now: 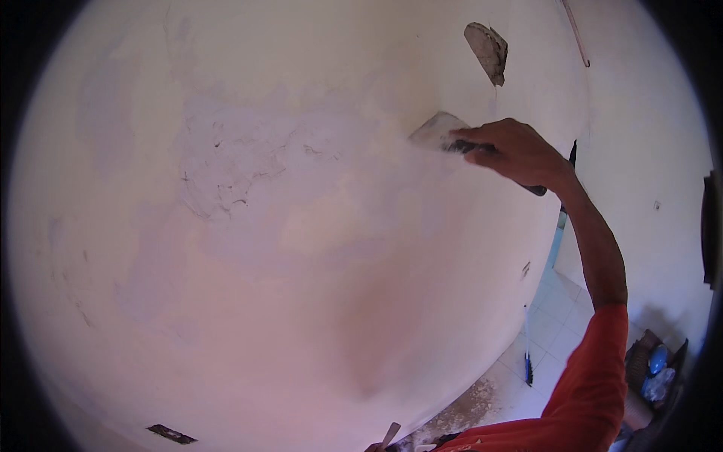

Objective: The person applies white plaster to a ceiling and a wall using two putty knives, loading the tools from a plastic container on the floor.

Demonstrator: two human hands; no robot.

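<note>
My right hand is closed round the dark handle of a putty knife. The wide, pale-smeared blade lies against the wall, just below and left of a hole where rough grey material shows. Pale violet-grey patches of filler spread over the cream wall left of the blade, with small cracks and dark pits in them. At the bottom edge only a sliver of my left hand shows, beside a narrow flat piece that sticks up; most of that hand is out of frame.
An opening in the wall sits low at the left. Right of the wall's edge are a tiled floor, brownish debris, a blue-and-black brush-like object and a heap with a blue item. A thin pipe hangs at upper right.
</note>
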